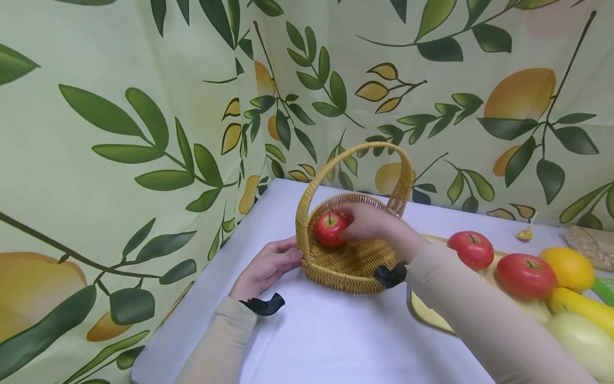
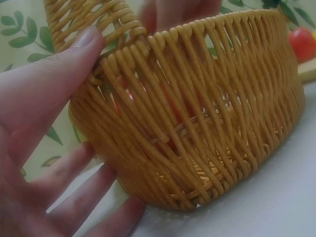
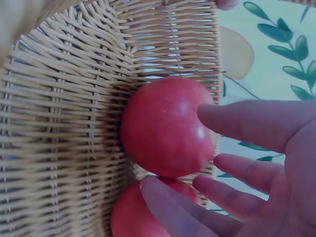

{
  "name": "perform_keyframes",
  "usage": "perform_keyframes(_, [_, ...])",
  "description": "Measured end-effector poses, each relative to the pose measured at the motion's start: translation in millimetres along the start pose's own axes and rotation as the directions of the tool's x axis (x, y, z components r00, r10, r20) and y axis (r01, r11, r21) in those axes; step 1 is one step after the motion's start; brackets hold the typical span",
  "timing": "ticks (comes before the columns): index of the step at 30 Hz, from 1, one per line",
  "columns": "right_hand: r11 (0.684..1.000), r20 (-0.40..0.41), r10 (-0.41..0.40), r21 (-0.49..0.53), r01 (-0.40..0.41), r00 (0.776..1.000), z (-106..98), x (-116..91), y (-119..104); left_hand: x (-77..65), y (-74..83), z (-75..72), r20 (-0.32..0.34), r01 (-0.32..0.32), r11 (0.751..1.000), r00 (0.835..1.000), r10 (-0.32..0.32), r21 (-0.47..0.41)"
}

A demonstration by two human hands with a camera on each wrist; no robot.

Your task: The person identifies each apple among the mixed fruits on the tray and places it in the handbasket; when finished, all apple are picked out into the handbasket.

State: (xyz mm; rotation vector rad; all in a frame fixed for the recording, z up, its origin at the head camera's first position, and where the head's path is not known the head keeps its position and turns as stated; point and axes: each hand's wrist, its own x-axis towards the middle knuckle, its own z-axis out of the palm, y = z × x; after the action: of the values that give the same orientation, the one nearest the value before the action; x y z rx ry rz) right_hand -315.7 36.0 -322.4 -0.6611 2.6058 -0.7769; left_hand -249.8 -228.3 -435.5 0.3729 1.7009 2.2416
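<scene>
A wicker basket (image 1: 342, 277) with a tall arched handle stands on the white table. Inside it, a red apple (image 1: 330, 229) lies against the wall, and the right wrist view shows a second red apple (image 3: 143, 215) touching the first. My right hand (image 1: 366, 221) reaches into the basket; its thumb touches the first apple, and its fairly straight fingers spread over the two. From the head view, that hand hides the second apple. My left hand (image 1: 271, 264) rests on the basket's left side, thumb by the handle's base, other fingers loosely spread against the wicker.
To the basket's right a wooden tray (image 1: 431, 314) carries two red fruits (image 1: 526, 274), an orange (image 1: 568, 268), a yellow elongated fruit (image 1: 585, 309) and a pale green round one (image 1: 582, 338). A bag (image 1: 592, 242) lies at the far right. Patterned cloth walls stand behind and left.
</scene>
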Motion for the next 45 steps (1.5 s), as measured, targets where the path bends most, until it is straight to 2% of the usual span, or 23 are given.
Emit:
perform_keyframes(10, [0.997, -0.032, -0.071, -0.021, 0.070, 0.997, -3.3, -30.7, 9.6, -1.9, -0.5, 3.6, 0.014, -0.006, 1.000, 1.000, 0.006, 0.011])
perform_keyframes(16, [0.996, -0.066, -0.088, -0.001, 0.088, 0.994, -2.9, -49.5, 14.2, -2.7, 0.9, 3.8, -0.007, 0.010, 1.000, 1.000, -0.010, 0.012])
perform_keyframes(19, [0.993, -0.093, -0.111, 0.019, 0.113, 0.989, -3.2, -60.5, 18.2, -3.0, 1.2, 4.4, -0.014, 0.014, 1.000, 1.000, -0.013, 0.013])
perform_keyframes(22, [0.989, -0.131, -0.112, 0.084, 0.123, 0.985, -3.9, -77.2, 25.7, -3.5, 1.4, 5.4, -0.010, 0.012, 1.000, 1.000, -0.012, 0.016])
perform_keyframes(26, [0.982, -0.203, -0.072, 0.158, 0.105, 0.977, -4.1, -103.0, 39.0, -4.1, 1.2, 5.2, -0.001, 0.011, 1.000, 1.000, -0.011, 0.021])
perform_keyframes(33, [0.973, -0.281, 0.090, 0.228, -0.025, 0.955, 1.7, -136.2, 60.0, -5.0, 2.4, 3.4, 0.000, 0.018, 1.000, 1.000, -0.018, 0.022])
perform_keyframes(40, [0.959, -0.339, 0.123, 0.283, -0.024, 0.933, 13.2, -162.9, 78.9, -4.7, 1.2, 4.1, -0.019, 0.025, 0.999, 1.000, -0.025, 0.024])
perform_keyframes(45, [0.957, -0.402, 0.196, 0.279, -0.084, 0.895, 17.9, -180.8, 94.9, -6.3, -0.2, 5.5, -0.040, 0.027, 1.000, 0.999, -0.026, 0.010])
